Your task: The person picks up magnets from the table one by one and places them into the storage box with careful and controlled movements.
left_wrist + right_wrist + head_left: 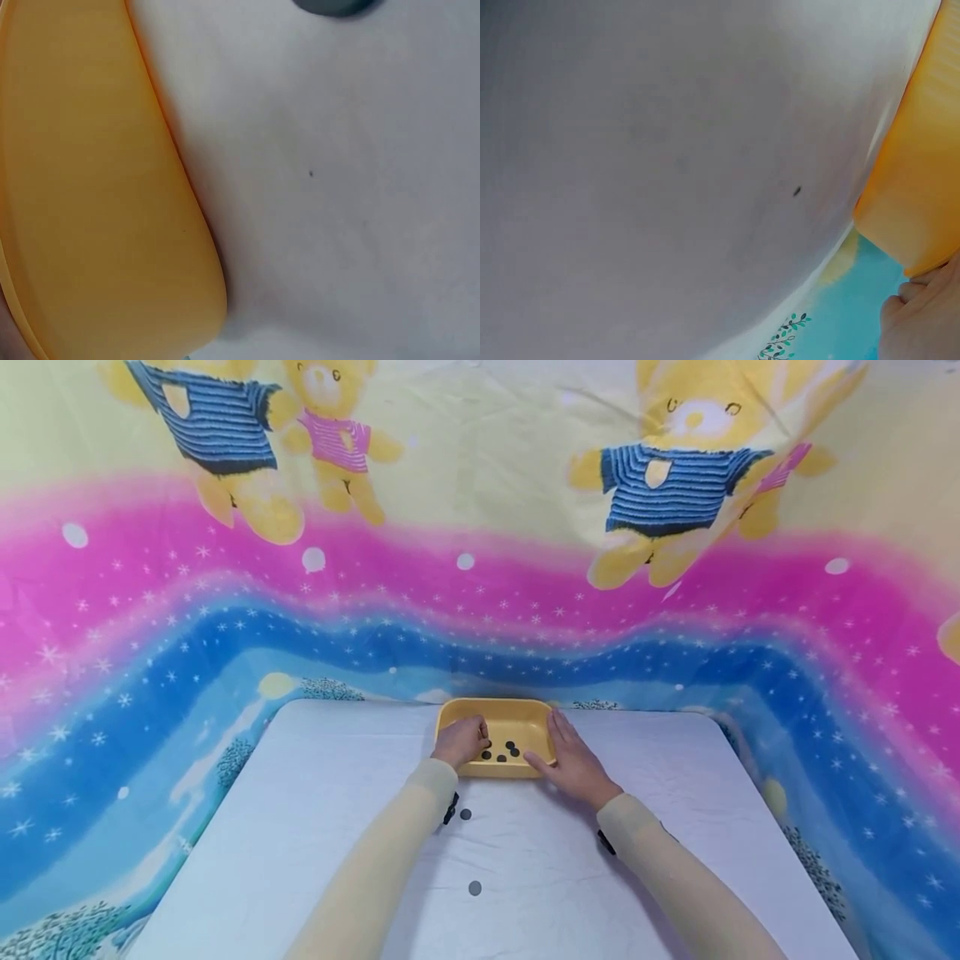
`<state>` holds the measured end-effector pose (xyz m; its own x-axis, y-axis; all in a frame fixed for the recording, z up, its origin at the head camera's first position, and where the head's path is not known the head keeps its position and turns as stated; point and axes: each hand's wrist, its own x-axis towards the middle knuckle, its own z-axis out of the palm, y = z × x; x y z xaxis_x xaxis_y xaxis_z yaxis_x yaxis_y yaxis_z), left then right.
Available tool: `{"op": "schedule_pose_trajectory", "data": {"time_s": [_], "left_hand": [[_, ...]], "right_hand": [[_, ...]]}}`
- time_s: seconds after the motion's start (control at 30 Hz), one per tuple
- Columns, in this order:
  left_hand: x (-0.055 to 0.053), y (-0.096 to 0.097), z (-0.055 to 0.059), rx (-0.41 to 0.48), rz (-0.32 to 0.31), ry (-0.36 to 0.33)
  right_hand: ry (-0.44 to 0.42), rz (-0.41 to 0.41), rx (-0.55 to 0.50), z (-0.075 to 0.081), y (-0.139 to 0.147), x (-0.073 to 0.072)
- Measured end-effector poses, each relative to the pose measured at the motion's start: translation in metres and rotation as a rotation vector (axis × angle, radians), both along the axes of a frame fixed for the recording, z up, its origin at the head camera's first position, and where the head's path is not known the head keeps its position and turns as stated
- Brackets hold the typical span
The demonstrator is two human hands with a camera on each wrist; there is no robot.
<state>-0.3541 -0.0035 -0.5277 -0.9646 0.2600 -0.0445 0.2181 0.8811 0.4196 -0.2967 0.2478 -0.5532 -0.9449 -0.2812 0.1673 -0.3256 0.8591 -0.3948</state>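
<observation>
A yellow plastic box [517, 770] stands at the far edge of the white table, with several dark round discs [514, 752] lying on its floor. My left hand [461, 742] reaches in over the box's left front corner. Its fingers are curled, and a dark disc [488, 744] shows at the fingertips, pinched there. At the right end of the box, my right hand [577, 767] holds the wall, thumb over the front rim and fingers stretched along the outer side. In the left wrist view the box wall [112, 180] fills the left part; the left hand is mostly out of sight.
Two more grey discs lie on the white table [360, 827] in front of the box, a nearer disc [475, 888] and a farther disc [466, 814] beside the left wrist. A cartoon-bear printed cloth [480, 610] hangs behind and around the table.
</observation>
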Motion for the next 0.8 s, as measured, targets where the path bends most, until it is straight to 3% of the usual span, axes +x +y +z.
{"op": "schedule_pose_trajectory", "data": {"time_s": [0.33, 0.8], "left_hand": [[0.001, -0.003, 0.005, 0.034, 0.001, -0.008], [0.006, -0.013, 0.013, 0.088, -0.053, 0.008]], "right_hand": [[-0.027, -0.008, 0.001, 0.001, 0.000, -0.001], [-0.031, -0.006, 0.009, 0.001, 0.000, -0.002]]}}
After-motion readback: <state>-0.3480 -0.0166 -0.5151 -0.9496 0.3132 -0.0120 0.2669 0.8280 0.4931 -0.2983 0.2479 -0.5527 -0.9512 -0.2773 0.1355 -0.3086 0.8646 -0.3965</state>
